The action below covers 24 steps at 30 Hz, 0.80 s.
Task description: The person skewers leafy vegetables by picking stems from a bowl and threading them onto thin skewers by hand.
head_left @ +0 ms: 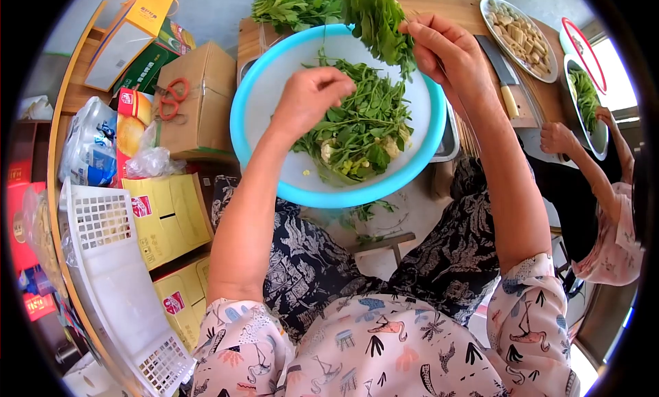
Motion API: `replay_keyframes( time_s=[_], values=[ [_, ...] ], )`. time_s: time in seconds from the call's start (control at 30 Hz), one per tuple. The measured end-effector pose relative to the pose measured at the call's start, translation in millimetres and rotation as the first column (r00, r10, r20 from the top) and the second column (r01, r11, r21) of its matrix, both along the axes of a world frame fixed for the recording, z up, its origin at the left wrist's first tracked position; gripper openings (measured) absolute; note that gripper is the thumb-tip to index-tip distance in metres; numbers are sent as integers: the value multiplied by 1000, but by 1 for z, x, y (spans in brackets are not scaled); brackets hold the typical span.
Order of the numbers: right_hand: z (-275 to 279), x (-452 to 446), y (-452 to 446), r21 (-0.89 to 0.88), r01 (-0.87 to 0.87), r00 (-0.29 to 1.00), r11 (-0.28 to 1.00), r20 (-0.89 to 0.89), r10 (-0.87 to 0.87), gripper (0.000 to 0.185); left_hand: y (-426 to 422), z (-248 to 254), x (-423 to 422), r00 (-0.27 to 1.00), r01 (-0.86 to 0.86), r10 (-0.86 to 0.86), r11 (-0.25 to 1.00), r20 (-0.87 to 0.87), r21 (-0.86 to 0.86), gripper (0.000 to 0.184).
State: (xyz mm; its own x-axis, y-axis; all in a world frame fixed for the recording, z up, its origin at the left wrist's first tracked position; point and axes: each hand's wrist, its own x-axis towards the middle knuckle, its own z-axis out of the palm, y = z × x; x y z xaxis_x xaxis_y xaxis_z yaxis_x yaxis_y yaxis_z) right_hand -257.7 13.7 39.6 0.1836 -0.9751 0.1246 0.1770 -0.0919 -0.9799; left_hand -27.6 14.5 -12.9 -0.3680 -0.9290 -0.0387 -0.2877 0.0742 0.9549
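A wide white basin with a turquoise rim (pixel 240 132) stands before me, holding a heap of picked leafy greens (pixel 364 115) with a few yellowish bits. My right hand (pixel 449 50) grips a bunch of leafy green stems (pixel 376 19) above the basin's far right side. The leaves hang to the left of the fingers. Over the heap's left part is my left hand (pixel 312 98), its fingers curled and pinched together. Whatever lies between those fingertips is hidden. Behind the basin rests another bunch of greens (pixel 295 4).
On the right are a cleaver (pixel 498 64), a plate of cut pieces (pixel 518 36) and a co-worker's hand (pixel 559 137) near a bowl of greens (pixel 583 98). At left stand a cardboard box (pixel 199 105) with red scissors (pixel 173 98) and a white crate (pixel 103 218).
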Motion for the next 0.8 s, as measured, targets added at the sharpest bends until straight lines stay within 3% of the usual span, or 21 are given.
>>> replay_keyframes(
  time_s=[0.13, 0.23, 0.33, 0.53, 0.63, 0.7, 0.8],
  values=[
    [-2, -3, -1, -16, -4, 999, 1000, 34, 4, 19, 10, -10, -26, 952, 209, -205, 978, 228, 11, 13],
    [-2, -3, 0, -3, -8, 1000, 1000, 27, 9, 19, 12, -41, -31, 883, 397, -254, 852, 395, -342, 19],
    [-5, -3, -1, -19, -25, 999, 1000, 34, 26, 19, 14, -41, -32, 823, 437, -218, 833, 524, -340, 14],
    [-5, -2, 0, -29, -23, 1000, 999, 19, 24, 19, 8, -26, -26, 889, 288, -136, 909, 438, -302, 11],
    [-5, -2, -1, -31, -17, 1000, 999, 14, 17, 19, 9, -27, -23, 876, 311, -169, 914, 453, -260, 11],
    [-6, -2, -1, -34, -19, 1000, 999, 12, 19, 19, 13, -33, -23, 793, 429, -180, 843, 582, -325, 11],
    [-6, -2, -1, -31, -8, 1000, 999, 3, 8, 19, 13, -33, -24, 789, 417, -148, 841, 596, -344, 11]
  ],
)
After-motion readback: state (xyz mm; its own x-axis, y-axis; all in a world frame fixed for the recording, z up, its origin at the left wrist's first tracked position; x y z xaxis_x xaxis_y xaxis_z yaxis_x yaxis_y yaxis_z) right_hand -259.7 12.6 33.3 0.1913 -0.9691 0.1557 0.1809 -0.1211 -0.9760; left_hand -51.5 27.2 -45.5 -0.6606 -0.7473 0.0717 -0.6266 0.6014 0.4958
